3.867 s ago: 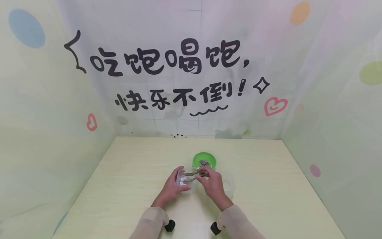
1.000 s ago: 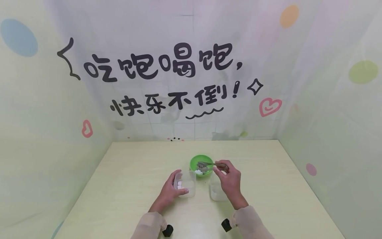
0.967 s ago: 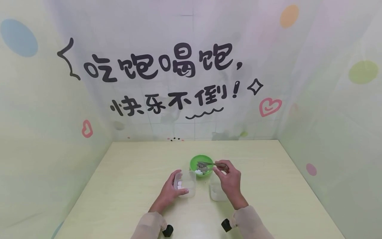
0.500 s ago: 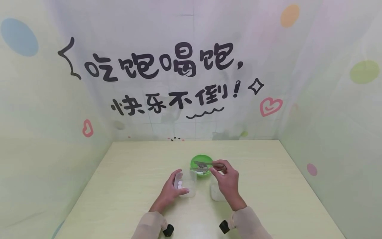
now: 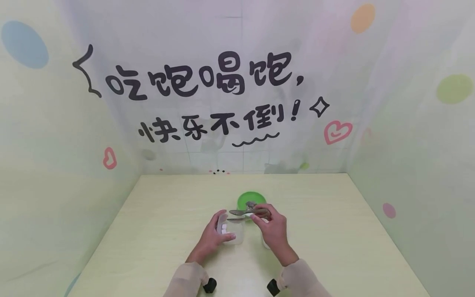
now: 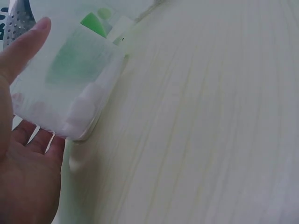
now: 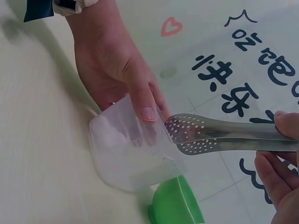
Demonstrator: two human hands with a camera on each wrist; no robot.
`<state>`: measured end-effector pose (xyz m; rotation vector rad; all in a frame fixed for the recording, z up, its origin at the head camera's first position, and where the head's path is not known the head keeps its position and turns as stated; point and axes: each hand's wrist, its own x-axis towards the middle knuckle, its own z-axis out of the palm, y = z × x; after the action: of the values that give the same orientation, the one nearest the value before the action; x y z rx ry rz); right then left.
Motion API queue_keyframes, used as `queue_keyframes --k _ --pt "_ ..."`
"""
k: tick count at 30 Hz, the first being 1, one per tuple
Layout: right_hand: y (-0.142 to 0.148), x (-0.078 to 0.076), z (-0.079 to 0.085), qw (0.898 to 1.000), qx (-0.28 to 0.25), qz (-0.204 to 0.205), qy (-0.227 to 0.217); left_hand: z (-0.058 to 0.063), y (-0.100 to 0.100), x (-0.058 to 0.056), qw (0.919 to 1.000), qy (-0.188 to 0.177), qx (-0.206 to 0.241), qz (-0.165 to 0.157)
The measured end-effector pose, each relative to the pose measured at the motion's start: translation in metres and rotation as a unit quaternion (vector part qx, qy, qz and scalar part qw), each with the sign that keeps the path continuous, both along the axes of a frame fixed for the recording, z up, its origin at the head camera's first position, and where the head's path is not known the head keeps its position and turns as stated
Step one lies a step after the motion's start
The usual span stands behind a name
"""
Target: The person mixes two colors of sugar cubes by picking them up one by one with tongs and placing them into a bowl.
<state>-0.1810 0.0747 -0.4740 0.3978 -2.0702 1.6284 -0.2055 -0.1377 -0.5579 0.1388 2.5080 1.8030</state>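
My left hand holds a clear plastic box, tipped on the table with its opening toward the right hand. White lumps lie inside against its left part; in the left wrist view the lumps show blurred through the wall. Metal tongs with perforated ends are gripped in my right hand. Their two tips stand slightly apart, with nothing visible between them, right at the box's opening. Just behind sits a green bowl, holding grey pieces, partly hidden by the right hand.
A second clear box stands on the table, mostly covered by the right hand. The pale wooden table is closed in at the back and sides by printed curtain walls.
Over the last second the tongs have moved from above the green bowl leftward and nearer me, to the box's opening. The left hand keeps its hold on the box.
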Motion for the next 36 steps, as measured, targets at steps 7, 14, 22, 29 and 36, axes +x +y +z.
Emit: queue_keyframes --k 7,14,22,29,36 --pt "-0.005 -0.011 -0.024 1.0 0.007 0.019 -0.023 0.001 0.001 0.0 1.0 -0.005 0.004 0.0" --pt "-0.01 -0.014 -0.033 0.999 0.023 0.03 -0.028 0.0 0.0 0.0 1.0 0.006 -0.002 -0.001" --pt "-0.016 -0.016 -0.037 0.997 0.045 0.036 -0.051 0.0 -0.001 0.0 0.9999 0.015 0.005 -0.005" --pt "-0.018 -0.019 -0.039 0.996 0.068 0.027 -0.055 -0.001 -0.001 -0.001 0.9998 0.017 0.008 -0.01" --pt "-0.02 -0.022 -0.038 0.995 0.079 0.026 -0.054 -0.003 -0.002 -0.002 0.9999 0.009 0.0 -0.008"
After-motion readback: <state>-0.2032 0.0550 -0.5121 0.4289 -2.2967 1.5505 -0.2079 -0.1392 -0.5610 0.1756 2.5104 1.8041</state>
